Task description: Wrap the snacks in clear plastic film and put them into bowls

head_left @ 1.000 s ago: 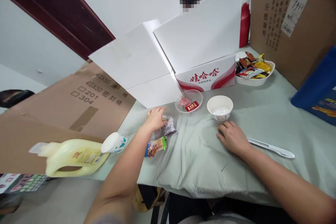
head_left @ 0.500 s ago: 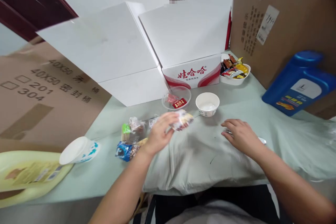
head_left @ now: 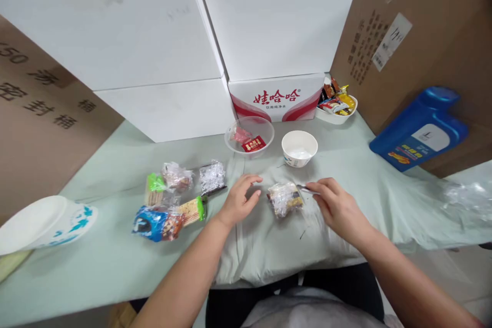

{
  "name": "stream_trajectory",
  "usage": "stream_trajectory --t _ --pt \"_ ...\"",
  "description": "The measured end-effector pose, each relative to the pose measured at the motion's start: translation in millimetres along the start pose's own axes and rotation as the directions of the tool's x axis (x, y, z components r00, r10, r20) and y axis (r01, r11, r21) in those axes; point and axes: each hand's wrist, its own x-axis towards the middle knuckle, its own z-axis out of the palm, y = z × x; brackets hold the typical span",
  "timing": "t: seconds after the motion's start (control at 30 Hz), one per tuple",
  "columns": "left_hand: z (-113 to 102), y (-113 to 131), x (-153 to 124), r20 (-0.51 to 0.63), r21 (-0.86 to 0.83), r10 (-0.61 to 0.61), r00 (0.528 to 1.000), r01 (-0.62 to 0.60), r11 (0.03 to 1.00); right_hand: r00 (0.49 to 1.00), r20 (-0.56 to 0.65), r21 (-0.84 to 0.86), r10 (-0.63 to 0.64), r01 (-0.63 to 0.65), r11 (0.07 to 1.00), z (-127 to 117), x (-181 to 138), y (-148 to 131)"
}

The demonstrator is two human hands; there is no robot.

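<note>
A clear-wrapped snack (head_left: pixel 285 199) lies on the cloth between my hands. My left hand (head_left: pixel 239 199) is just left of it, holding nothing, with thumb and fingers apart. Pinched in my right hand (head_left: pixel 338 207) is a thin, shiny tool (head_left: pixel 305 188) with a dark end; its exact kind is unclear. The tool's end reaches the snack's right edge, though I cannot tell whether they touch. Behind them stand a white paper bowl (head_left: pixel 300 163) and a clear plastic bowl (head_left: pixel 230 138) containing a pink packet (head_left: pixel 241 135) and a red packet (head_left: pixel 254 144).
Several wrapped snacks (head_left: pixel 155 224) lie to the left, near a tipped white tub (head_left: pixel 75 225). White boxes (head_left: pixel 165 110) line the back. At right are a blue bottle (head_left: pixel 417 130), a cardboard box (head_left: pixel 384 97) and a white dish (head_left: pixel 333 117) filled with packets.
My left hand has let go of the wrapped snack, now on the cloth. My right hand has brought the thin tool to the snack's edge. The view has tilted down.
</note>
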Motion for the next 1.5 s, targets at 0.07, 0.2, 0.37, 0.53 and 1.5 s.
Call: stream_trajectory --t 0.07,0.2,0.37,0.53,1.5 --pt "1.5 4.1 0.4 0.109 -0.013 0.022 0.994 -0.021 1.000 0.980 0.134 -0.045 -0.146 0.153 0.987 1.9 13.6 -22.0" --pt "6.6 11.1 -0.2 0.225 0.004 0.019 0.974 -0.021 1.000 0.942 0.306 -0.150 -0.137 0.190 0.970 4.4 23.7 -21.6" --pt "9.6 10.4 -1.3 0.235 0.012 0.003 0.972 -0.006 1.000 0.948 0.248 -0.316 0.200 -0.115 0.942 -1.4 8.9 36.7" --pt "11.9 13.7 -2.1 0.243 -0.036 0.027 0.970 -0.019 0.999 0.992 0.115 -0.202 0.055 -0.031 0.979 -0.6 7.8 33.9" --pt "8.4 13.9 1.5 -0.081 0.017 0.059 0.995 -0.058 0.998 0.888 -0.096 0.926 0.449 -0.085 0.367 63.3 35.5 8.3"
